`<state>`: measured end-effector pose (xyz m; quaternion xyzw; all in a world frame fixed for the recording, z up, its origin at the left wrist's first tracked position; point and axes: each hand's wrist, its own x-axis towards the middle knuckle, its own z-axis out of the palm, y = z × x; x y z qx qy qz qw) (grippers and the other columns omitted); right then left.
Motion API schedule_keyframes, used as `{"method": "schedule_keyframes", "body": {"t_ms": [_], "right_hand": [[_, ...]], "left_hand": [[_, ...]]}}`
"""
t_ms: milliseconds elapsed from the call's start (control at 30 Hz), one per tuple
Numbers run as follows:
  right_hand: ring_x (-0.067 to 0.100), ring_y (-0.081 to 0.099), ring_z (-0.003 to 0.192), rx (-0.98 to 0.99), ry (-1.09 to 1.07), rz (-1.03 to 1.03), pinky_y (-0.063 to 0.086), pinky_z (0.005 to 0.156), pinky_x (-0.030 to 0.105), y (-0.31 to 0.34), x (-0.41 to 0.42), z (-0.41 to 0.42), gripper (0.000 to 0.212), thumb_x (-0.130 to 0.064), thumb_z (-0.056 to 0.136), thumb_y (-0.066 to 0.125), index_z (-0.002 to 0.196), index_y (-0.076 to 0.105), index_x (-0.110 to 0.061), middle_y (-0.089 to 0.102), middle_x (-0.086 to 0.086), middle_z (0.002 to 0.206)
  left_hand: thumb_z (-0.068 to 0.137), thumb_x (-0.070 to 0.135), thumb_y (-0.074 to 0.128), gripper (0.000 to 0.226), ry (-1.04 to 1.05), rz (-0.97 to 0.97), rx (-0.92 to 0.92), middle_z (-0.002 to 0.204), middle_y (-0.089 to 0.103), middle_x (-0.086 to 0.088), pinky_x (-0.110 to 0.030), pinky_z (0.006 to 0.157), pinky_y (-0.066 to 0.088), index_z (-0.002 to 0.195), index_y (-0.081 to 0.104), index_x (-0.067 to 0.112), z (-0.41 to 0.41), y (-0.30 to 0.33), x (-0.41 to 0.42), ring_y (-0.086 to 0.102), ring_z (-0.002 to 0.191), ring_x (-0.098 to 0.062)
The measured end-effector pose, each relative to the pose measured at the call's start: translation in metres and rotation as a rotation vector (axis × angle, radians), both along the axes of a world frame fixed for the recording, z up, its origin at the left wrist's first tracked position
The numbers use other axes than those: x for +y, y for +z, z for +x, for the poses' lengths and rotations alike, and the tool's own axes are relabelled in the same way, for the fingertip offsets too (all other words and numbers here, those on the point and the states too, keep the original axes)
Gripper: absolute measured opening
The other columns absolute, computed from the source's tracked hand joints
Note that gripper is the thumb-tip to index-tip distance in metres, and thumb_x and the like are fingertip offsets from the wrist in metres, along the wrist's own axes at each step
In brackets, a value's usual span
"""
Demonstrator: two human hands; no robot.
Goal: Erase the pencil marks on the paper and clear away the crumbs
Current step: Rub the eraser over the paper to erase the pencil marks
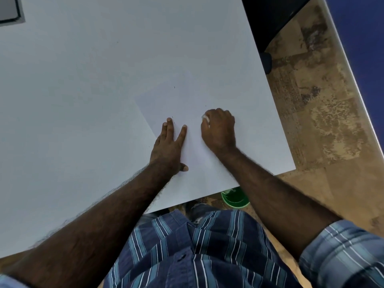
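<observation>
Overhead, left hand fingers splay on paper atop white table; right hand grips eraser.

Head view: steeply down, close over table edge.

White table carrying 1 sheet of white paper, set askew near the table's near right corner. A few dark crumbs lie scattered on sheet and tabletop.
</observation>
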<state>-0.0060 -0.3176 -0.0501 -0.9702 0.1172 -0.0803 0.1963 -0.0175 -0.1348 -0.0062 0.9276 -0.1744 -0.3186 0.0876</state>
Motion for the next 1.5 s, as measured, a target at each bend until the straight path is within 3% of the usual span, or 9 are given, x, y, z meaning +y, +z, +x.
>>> {"method": "schedule_keyframes", "body": {"t_ms": [200,433,667,800,900,1033,1167,1367,1500], "right_hand": [[0.029,0.063,0.091,0.090,0.293,0.033,0.050,0.082,0.045,0.004,0.036,-0.044,0.021,-0.023,0.099,0.060,0.110,0.075,-0.011,0.072,0.006,0.097],[0.037,0.061,0.079,0.032,-0.017,0.009,0.048,0.077,0.046,0.000,-0.002,0.008,0.020,-0.023,0.093,0.053,0.087,0.069,-0.012,0.067,0.008,0.084],[0.029,0.062,0.093,0.099,0.296,0.064,0.047,0.084,0.044,0.005,0.041,-0.053,0.028,-0.026,0.100,0.054,0.112,0.075,-0.011,0.072,0.006,0.099],[0.036,0.062,0.086,0.039,0.122,-0.009,0.045,0.078,0.044,0.002,0.010,-0.007,0.030,-0.030,0.093,0.047,0.094,0.074,-0.015,0.069,0.007,0.090],[0.037,0.064,0.092,0.105,0.010,0.053,0.044,0.083,0.043,0.001,-0.014,0.019,0.020,-0.027,0.094,0.058,0.095,0.074,-0.016,0.073,0.005,0.096],[0.029,0.066,0.092,0.086,0.028,0.138,0.050,0.087,0.042,0.014,-0.026,0.006,0.013,-0.028,0.094,0.067,0.095,0.074,-0.017,0.075,0.000,0.096],[0.030,0.064,0.082,0.064,0.108,0.141,0.053,0.078,0.045,0.018,-0.026,-0.035,0.003,-0.019,0.090,0.072,0.091,0.074,-0.017,0.073,0.002,0.087],[0.025,0.061,0.083,0.120,0.192,0.154,0.051,0.078,0.045,0.007,-0.019,-0.067,0.003,-0.023,0.096,0.071,0.096,0.072,-0.020,0.070,-0.004,0.088],[0.024,0.063,0.086,0.119,0.174,0.194,0.052,0.081,0.045,0.005,-0.015,-0.070,0.007,-0.025,0.099,0.068,0.100,0.073,-0.020,0.072,-0.004,0.092]], "left_hand": [[0.073,0.047,0.090,0.140,-0.003,-0.010,0.005,0.164,-0.035,-0.017,-0.044,0.128,0.011,0.164,-0.014,0.025,0.001,-0.001,0.001,-0.022,0.157,-0.034],[0.073,0.044,0.091,0.141,0.015,-0.002,-0.002,0.165,-0.036,-0.015,-0.044,0.127,0.012,0.164,-0.015,0.026,0.000,-0.001,0.000,-0.023,0.157,-0.032],[0.072,0.049,0.090,0.140,-0.002,0.001,-0.012,0.165,-0.033,-0.018,-0.043,0.128,0.012,0.164,-0.014,0.025,0.001,-0.002,0.001,-0.021,0.157,-0.033],[0.072,0.047,0.091,0.141,0.007,-0.003,0.002,0.164,-0.036,-0.015,-0.043,0.128,0.011,0.164,-0.016,0.028,0.001,-0.002,0.001,-0.023,0.157,-0.031],[0.073,0.046,0.090,0.141,0.010,0.002,0.013,0.164,-0.037,-0.014,-0.043,0.128,0.010,0.164,-0.016,0.027,0.001,0.000,0.000,-0.024,0.156,-0.031],[0.073,0.048,0.090,0.141,-0.008,0.017,0.013,0.164,-0.038,-0.015,-0.044,0.128,0.011,0.163,-0.017,0.027,0.001,0.000,0.000,-0.025,0.156,-0.032],[0.074,0.044,0.091,0.139,-0.025,0.020,0.028,0.164,-0.037,-0.014,-0.044,0.128,0.012,0.164,-0.013,0.027,0.002,0.003,0.005,-0.024,0.156,-0.032],[0.083,0.046,0.083,0.109,-0.030,-0.090,-0.054,0.169,-0.026,-0.013,-0.044,0.128,0.012,0.165,0.017,0.019,0.013,0.008,-0.001,-0.020,0.158,-0.030],[0.085,0.047,0.080,0.117,-0.015,-0.122,-0.026,0.170,-0.024,-0.012,-0.044,0.127,0.017,0.166,-0.001,0.024,0.010,0.002,-0.020,-0.017,0.158,-0.030]]}}
